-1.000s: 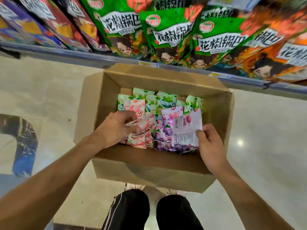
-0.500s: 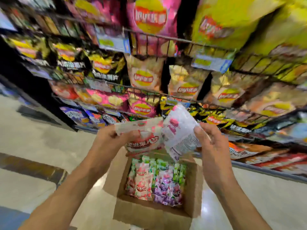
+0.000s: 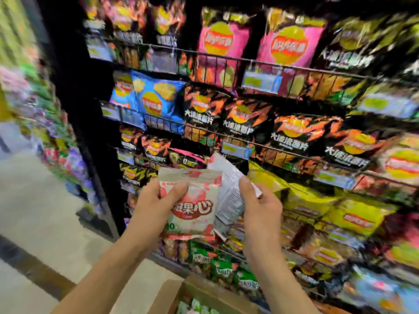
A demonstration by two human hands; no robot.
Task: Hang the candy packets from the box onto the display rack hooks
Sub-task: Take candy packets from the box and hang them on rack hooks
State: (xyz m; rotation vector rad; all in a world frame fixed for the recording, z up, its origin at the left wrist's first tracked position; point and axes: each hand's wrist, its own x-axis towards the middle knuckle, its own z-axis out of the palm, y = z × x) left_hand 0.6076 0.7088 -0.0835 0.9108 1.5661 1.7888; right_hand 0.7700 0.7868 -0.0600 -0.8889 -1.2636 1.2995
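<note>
My left hand [image 3: 156, 200] grips a pink-and-white candy packet [image 3: 192, 214] with its printed front toward me, thumb across its upper part. My right hand [image 3: 258, 205] pinches a second packet [image 3: 229, 191] that shows its white printed back and tilts up to the left behind the first. Both packets are raised in front of the snack shelves. The cardboard box [image 3: 172, 291] sits on the floor at the bottom edge, with only its far corner and a few green packets showing. The view is blurred by motion.
Wire shelves [image 3: 226, 57] packed with chip bags fill the middle and right. A black upright post [image 3: 74, 109] marks the shelf end. Left of it, blurred hanging packets [image 3: 65, 159] line another rack, with pale floor [image 3: 45, 211] below.
Both hands lifted a packet each out of the box and raised them to shelf height. The view swung up from the box to the chip shelves.
</note>
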